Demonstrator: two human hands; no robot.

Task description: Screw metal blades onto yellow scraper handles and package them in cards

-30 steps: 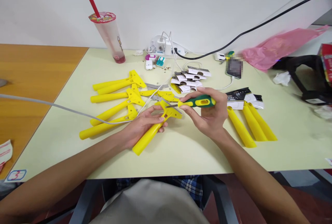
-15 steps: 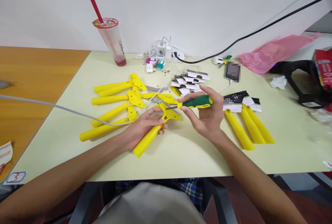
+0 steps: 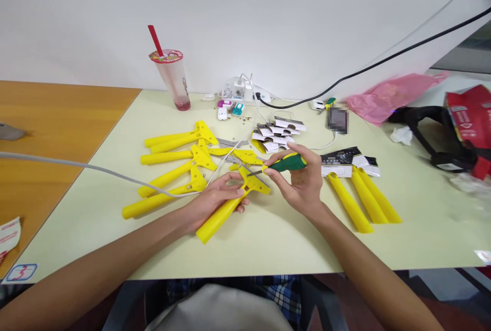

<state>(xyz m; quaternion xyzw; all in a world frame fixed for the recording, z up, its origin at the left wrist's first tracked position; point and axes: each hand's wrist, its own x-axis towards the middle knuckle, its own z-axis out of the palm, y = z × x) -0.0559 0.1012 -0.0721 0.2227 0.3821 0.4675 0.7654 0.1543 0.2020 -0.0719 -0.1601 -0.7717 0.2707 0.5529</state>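
My left hand (image 3: 220,198) is closed round a yellow plastic scraper (image 3: 219,219), whose wide head points away from me and handle towards me. My right hand (image 3: 301,182) grips a green-and-yellow screwdriver (image 3: 287,162) from the right. The screwdriver's tip meets the scraper's head near a screw hole; the screw itself is too small to make out. Left of my hands lie several yellow scraper bodies (image 3: 166,158). Just beyond the held scraper are loose yellow head pieces (image 3: 245,156) and grey metal blades (image 3: 232,142).
Cardboard-sleeved pieces (image 3: 278,134) lie behind my hands, with yellow handles (image 3: 349,203) to the right. A drink cup (image 3: 172,80), power strip (image 3: 245,90) and phone (image 3: 337,119) stand or lie farther back. A white cable (image 3: 115,171) crosses the table; a pink bag (image 3: 387,96) sits right.
The whole view has shifted, so the scene sits lower in the picture. Both hands keep their holds, and the screwdriver's tip stays at the scraper's head.
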